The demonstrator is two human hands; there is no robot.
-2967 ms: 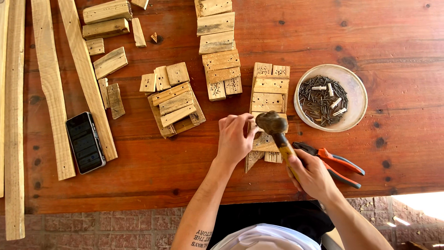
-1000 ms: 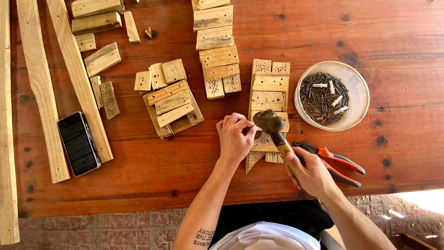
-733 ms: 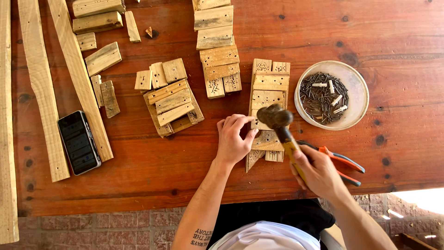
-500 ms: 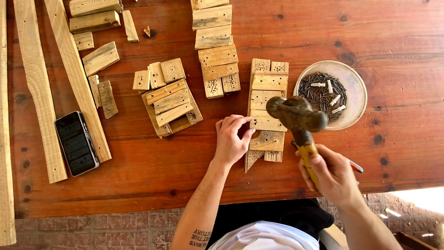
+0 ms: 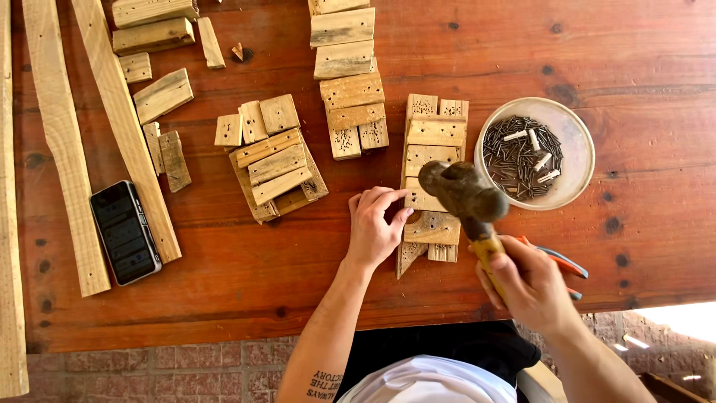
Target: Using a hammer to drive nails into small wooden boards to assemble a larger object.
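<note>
My left hand (image 5: 375, 227) rests on the tabletop (image 5: 641, 45), fingers curled and pinched together at the left edge of the small wooden assembly (image 5: 431, 186). Whether a nail sits between the fingertips cannot be told; it is too small to see. The assembly is a column of short pale wood pieces laid crosswise, touching my left fingertips and lying between my two hands.

My right hand (image 5: 531, 282) is closed around the yellow handle of the hammer (image 5: 462, 192). The dark hammer head is raised above the assembly, just right of my left fingertips, and appears blurred.

Under and just right of my right hand lie pliers (image 5: 561, 263) with orange and grey handles, partly covered by the hand. Beyond my right hand, near the hammer head, stands a round pale bowl (image 5: 578, 123) holding dark nails (image 5: 518, 153).

Beyond my left hand lies a row of short wood blocks (image 5: 347, 60) running away from me. To the left of that hand is a second slatted assembly (image 5: 274, 172), lying at a tilt. Well to the left, a black phone (image 5: 124, 231) lies face up against a long plank (image 5: 119, 119); a second long plank (image 5: 63, 142) lies farther left. More offcuts (image 5: 160, 93) lie beyond the phone.
</note>
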